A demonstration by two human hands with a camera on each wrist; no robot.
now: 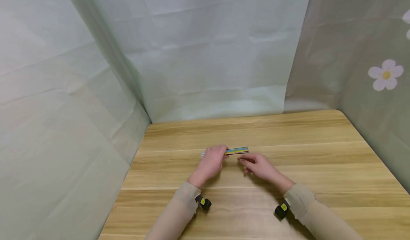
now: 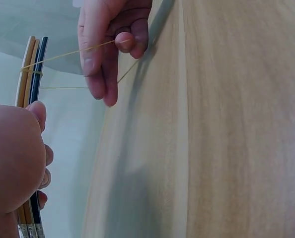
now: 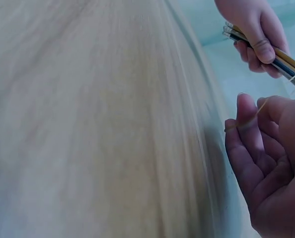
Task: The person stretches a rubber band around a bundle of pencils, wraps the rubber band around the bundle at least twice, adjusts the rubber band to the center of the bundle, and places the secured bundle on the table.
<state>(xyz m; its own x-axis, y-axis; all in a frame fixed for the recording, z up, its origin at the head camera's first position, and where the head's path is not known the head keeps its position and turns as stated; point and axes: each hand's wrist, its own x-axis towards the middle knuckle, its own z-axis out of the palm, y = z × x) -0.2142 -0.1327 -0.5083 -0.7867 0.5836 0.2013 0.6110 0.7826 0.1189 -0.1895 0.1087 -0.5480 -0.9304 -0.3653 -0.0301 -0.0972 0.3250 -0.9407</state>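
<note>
My left hand point(image 1: 213, 160) grips a bundle of slim pencils point(image 1: 237, 150) around the middle, above the table. Blue, yellow and black show on their sides in the head view, and metal ferrules point(image 2: 31, 230) stick out below the hand in the left wrist view. A thin yellowish rubber band point(image 2: 63, 54) is wrapped round the pencils near their other end. From there it stretches across to my right hand point(image 1: 257, 165), which holds the loop hooked over its thumb and fingertips point(image 3: 245, 106). The right hand is just beside the bundle, not touching the pencils.
A light wood-grain table point(image 1: 272, 197) lies below both hands. Pale fabric sheets point(image 1: 208, 55) hang behind and to the sides, with a flower print point(image 1: 385, 75) at the right. A small black camera point(image 1: 205, 203) is strapped to each wrist.
</note>
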